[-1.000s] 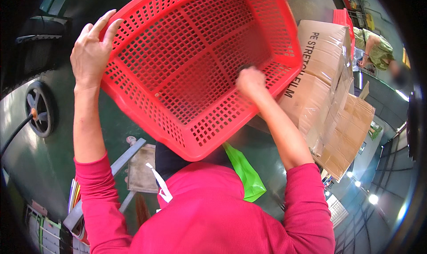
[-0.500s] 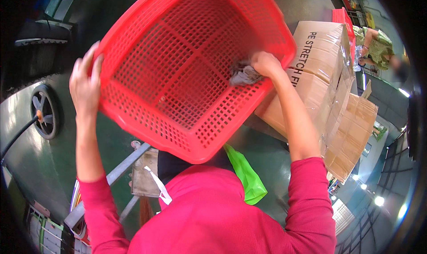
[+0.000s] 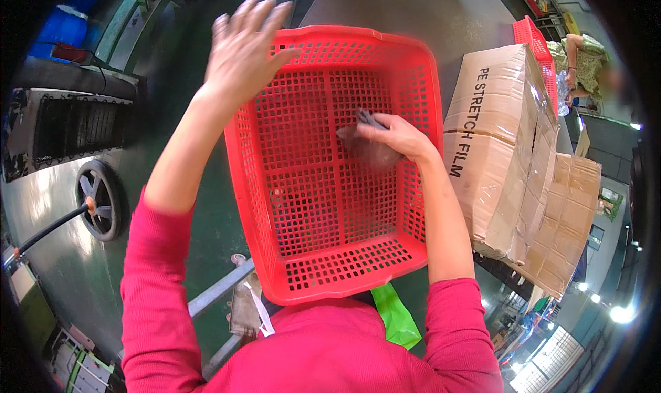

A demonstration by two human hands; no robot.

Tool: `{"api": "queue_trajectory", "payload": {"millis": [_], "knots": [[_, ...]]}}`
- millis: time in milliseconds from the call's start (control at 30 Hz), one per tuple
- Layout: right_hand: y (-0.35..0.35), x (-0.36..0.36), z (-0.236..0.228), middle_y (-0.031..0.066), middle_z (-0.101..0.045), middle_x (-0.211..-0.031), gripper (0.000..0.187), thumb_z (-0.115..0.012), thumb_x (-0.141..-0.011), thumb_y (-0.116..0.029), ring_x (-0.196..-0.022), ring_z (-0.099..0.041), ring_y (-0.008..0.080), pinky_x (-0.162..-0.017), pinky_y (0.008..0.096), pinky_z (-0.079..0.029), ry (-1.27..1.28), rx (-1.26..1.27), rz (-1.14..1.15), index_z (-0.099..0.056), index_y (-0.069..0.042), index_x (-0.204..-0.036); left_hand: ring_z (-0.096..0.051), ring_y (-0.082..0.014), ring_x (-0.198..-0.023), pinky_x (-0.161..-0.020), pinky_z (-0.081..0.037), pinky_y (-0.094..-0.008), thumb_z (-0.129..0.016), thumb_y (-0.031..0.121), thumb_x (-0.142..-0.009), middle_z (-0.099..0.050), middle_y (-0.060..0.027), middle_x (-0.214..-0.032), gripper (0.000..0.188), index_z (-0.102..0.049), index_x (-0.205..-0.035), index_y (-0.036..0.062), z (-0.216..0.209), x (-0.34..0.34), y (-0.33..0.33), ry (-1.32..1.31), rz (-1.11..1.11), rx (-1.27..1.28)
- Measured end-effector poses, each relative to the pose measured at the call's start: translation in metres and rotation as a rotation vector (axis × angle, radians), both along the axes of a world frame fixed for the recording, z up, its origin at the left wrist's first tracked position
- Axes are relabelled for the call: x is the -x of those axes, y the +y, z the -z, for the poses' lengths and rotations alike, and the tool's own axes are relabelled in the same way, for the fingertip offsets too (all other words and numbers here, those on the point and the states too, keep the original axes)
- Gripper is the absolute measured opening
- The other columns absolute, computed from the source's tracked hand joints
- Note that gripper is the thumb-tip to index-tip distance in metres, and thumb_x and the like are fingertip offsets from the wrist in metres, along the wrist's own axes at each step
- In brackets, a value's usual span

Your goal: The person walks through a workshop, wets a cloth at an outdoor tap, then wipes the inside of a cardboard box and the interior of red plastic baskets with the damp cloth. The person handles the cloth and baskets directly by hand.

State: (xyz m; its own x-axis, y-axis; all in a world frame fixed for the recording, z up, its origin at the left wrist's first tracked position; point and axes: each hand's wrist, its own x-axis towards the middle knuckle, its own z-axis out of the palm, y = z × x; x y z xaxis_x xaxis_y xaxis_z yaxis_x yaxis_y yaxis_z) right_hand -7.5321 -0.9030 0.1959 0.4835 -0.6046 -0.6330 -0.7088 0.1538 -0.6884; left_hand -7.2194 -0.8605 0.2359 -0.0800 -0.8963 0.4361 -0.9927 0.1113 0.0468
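Inside the red, rectangular, perforated plastic basket (image 3: 344, 283), a crumpled grey cloth (image 3: 377, 156) lies left of and beneath the right hand (image 3: 403, 138), by far the nearer; blur hides its long axis. That hand's thumb and fingers pinch it, the forearm crossing the basket's right rim. The left hand (image 3: 242, 59), fingers loosely spread, is at the basket's far-left corner; contact is unclear.

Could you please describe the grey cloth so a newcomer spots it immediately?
Find the large red perforated plastic basket in the middle. Inside, toward its right wall, the person's right hand grips the cloth. Crumpled and grey, it stands out against the basket's red.
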Motion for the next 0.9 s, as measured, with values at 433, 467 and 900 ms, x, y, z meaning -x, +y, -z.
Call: {"api": "queue_trajectory", "payload": {"millis": [433, 467, 900], "knots": [[-0.030, -0.074, 0.079, 0.0077, -0.059, -0.113, 0.028, -0.045, -0.090, -0.018, -0.108, -0.055, 0.0272, -0.085, 0.0400, -0.049, 0.536, 1.240, -0.184, -0.062, -0.004, -0.108, -0.063, -0.0300, -0.092, -0.078, -0.051, -0.0396, -0.054, 0.032, -0.090, -0.066, -0.0120, -0.103, 0.036, -0.057, -0.123, 0.0192, 0.024, -0.047, 0.018, 0.279, 0.154, -0.379], [-0.028, -0.070, 0.087, 0.0066, -0.057, -0.117, 0.029, -0.045, -0.090, -0.018, -0.109, -0.053, 0.0270, -0.086, 0.0397, -0.048, 0.546, 1.254, -0.235, -0.062, -0.003, -0.108, -0.063, -0.0296, -0.093, -0.078, -0.051, -0.0395, -0.053, 0.032, -0.090, -0.065, -0.0118, -0.103, 0.035, -0.057, -0.123, 0.0190, 0.025, -0.045, 0.017, 0.263, 0.110, -0.419], [0.006, -0.051, 0.063, 0.0064, -0.046, -0.128, 0.026, -0.055, -0.085, -0.019, -0.108, -0.049, 0.0299, -0.074, 0.0380, -0.053, 1.176, 0.925, -0.617, -0.067, -0.011, -0.106, -0.064, -0.0263, -0.091, -0.078, -0.053, -0.0379, -0.049, 0.042, -0.091, -0.067, -0.0054, -0.098, 0.035, -0.059, -0.119, 0.0224, 0.033, -0.027, 0.030, 0.273, 0.082, -0.294]]}}
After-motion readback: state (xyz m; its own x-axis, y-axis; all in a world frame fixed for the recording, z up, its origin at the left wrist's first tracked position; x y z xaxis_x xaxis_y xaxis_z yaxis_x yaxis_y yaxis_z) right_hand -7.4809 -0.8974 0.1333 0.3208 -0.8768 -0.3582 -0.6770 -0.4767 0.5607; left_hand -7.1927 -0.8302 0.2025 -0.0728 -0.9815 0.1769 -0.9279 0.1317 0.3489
